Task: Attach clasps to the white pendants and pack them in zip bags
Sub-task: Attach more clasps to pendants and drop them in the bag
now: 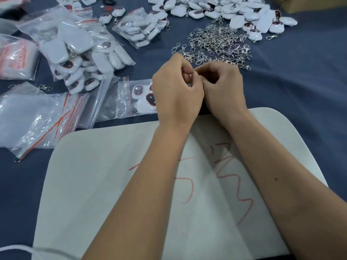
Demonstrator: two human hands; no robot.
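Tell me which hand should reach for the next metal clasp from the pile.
Probably the right hand: the pile of silver clasps lies just beyond its knuckles, while the left hand sits nearer the zip bags. Both hands are curled together now, what they hold hidden.

Light falls evenly and fairly bright from above me, soft enough that my forearms throw only faint grey shadows onto the white board (116,184) under them. A darker shadow pools just beneath my wrists. The clear zip bags (37,117) on my left catch white glare along their creases. The wide lens bends the scene, bowing the board's edges and stretching the corners. The far left top corner is smeared with blur, and the pendant heap (225,10) at the top edge looks soft.
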